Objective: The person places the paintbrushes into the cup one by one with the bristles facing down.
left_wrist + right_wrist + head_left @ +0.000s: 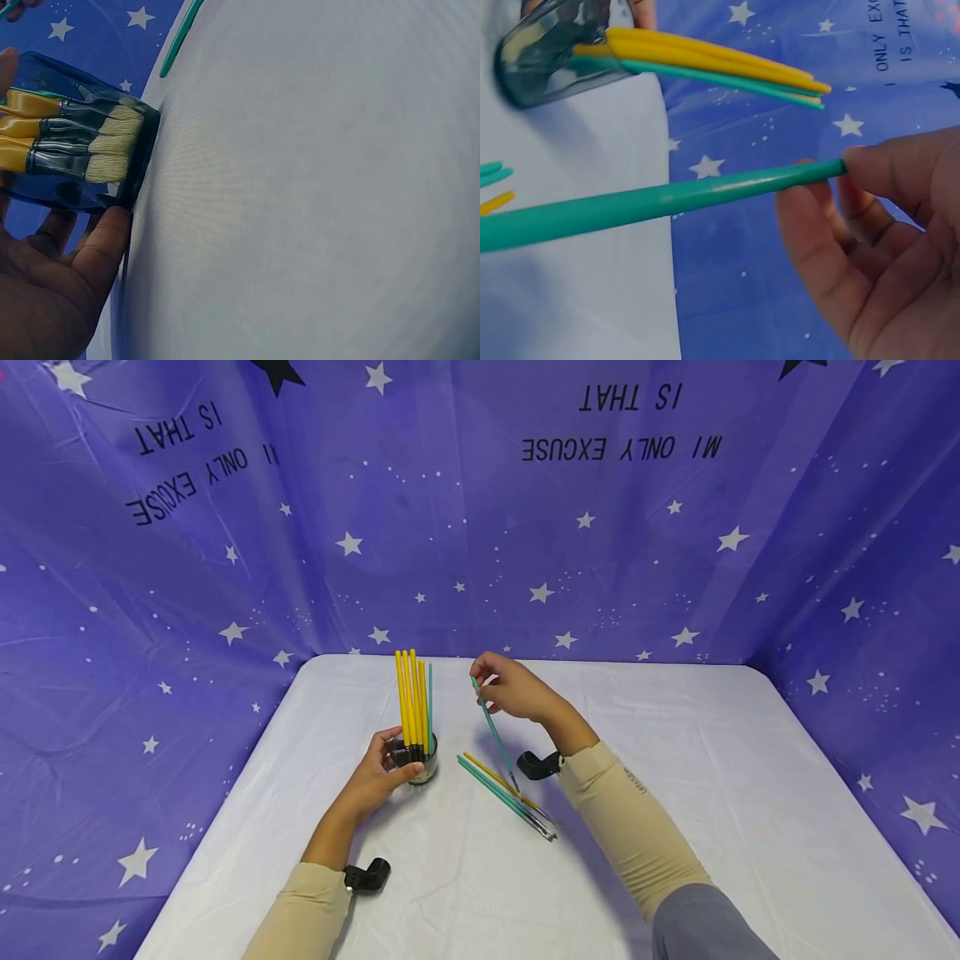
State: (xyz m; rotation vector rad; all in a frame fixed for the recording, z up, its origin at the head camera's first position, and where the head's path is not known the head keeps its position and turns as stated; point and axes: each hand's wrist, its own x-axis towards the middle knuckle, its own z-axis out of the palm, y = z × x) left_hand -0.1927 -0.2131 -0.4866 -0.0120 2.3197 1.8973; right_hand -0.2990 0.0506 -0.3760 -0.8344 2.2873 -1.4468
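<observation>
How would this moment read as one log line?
left hand: holds glass | in glass: yellow brushes, green brush, handles up | right hand: pinches another green brush by handle end | on table: two green brushes, yellow brush

The purple starry curtain (495, 556) bears "ONLY EXCUSE" and "IS THAT" in black letters.

Starry purple backdrop (510, 560), white table (750, 793).

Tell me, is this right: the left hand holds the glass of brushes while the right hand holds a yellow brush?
Not quite: the brush in the right hand is green, not yellow, as the right wrist view shows. The left hand does hold the glass of brushes.
</observation>
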